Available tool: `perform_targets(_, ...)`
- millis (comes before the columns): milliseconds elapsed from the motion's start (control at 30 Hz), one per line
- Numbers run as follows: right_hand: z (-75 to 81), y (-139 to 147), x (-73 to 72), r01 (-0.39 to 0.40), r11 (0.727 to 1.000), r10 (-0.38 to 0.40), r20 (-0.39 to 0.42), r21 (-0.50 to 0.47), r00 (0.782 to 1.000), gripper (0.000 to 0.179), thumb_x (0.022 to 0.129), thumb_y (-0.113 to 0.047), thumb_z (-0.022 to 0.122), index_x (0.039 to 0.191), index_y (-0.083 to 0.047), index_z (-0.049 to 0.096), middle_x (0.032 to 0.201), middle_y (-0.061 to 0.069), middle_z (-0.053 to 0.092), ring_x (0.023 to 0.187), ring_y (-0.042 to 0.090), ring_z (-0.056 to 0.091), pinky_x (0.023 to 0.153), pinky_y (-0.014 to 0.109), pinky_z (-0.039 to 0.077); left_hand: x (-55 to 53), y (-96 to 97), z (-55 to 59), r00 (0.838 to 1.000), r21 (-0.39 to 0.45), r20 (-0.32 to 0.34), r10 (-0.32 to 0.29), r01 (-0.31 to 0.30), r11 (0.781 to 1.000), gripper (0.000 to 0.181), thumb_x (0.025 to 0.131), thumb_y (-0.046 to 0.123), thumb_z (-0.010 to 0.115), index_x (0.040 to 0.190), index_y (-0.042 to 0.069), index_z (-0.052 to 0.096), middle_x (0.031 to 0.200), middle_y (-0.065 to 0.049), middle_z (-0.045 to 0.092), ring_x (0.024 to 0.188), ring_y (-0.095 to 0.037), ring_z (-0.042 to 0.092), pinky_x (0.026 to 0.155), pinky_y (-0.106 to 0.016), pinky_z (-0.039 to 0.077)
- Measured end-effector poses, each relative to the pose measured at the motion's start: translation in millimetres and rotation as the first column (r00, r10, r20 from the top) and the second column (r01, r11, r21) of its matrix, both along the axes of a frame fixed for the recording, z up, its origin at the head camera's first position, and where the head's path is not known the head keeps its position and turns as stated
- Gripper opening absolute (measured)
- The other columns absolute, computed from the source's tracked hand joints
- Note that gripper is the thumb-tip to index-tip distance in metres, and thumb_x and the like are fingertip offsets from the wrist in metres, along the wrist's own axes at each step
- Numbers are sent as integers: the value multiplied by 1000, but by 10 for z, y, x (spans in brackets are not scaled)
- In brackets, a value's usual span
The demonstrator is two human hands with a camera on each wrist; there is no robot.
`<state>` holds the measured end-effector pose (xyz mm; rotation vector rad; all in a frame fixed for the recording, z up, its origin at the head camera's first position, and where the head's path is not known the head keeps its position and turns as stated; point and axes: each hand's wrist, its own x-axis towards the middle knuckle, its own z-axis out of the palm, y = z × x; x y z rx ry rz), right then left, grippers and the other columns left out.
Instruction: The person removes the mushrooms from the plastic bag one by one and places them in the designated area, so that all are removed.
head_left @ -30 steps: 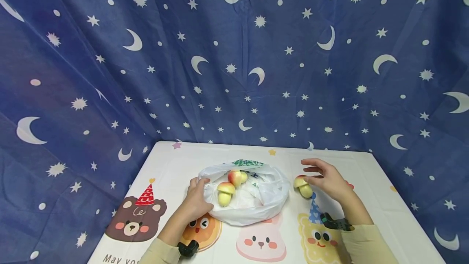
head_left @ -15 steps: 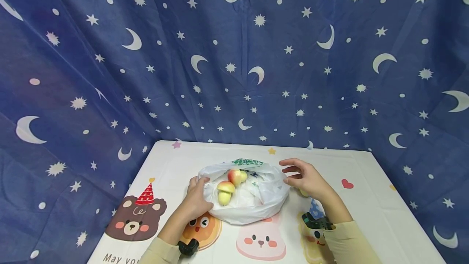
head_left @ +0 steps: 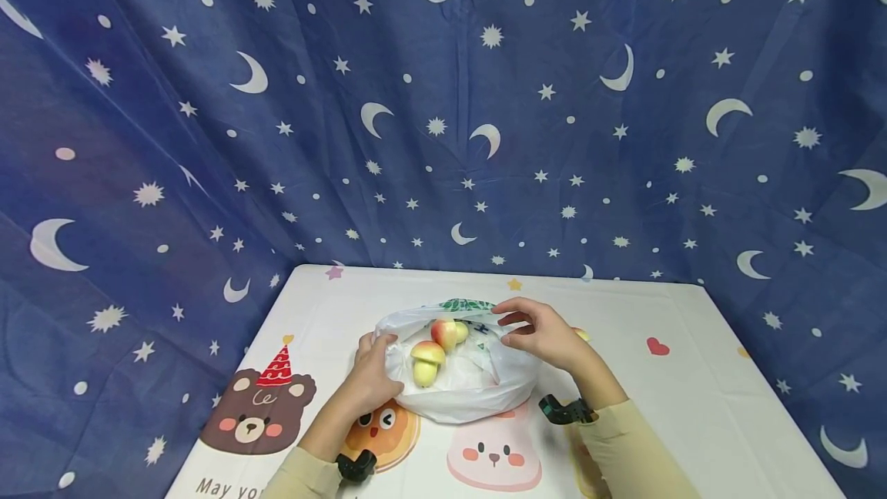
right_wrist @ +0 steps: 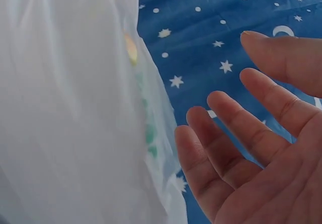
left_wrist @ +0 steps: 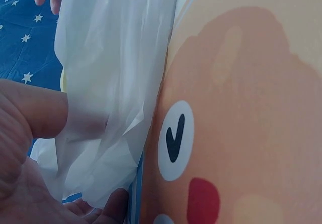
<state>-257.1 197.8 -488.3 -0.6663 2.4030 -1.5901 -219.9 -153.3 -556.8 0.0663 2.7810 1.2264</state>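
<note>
White plastic: the bag (head_left: 460,406) stood open between my hands. Inside, nearer my left: a yellow mushroom (head_left: 425,370), a redder mushroom (head_left: 444,336). Left hand (head_left: 376,380) gripped the bag's edge. Right hand (head_left: 543,333), fingers spread loosely, held nothing, near the opposite rim. Tally, as I judged: two in; one red-yellow piece (head_left: 580,333), mostly hidden, left outside just past that hand.

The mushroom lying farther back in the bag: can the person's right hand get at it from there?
Probably, yes. The right hand is empty near the bag, whose mouth gapes open, leaving the mushroom uncovered from above; the hand may only need to clear the bag's edge.
</note>
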Motion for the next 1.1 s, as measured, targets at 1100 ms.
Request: perform_targets(1100,-400,-586,-392,-1,996,-1,17,85,1000,50,93,-10,78,140,-2,65,142,21,68,126,42,67,96,40,58,5,18,18,999,-12,-48,-3,2,1000,87,73,1,86,152,5,50,164,-25,30,152,-46,37,119,-63,42)
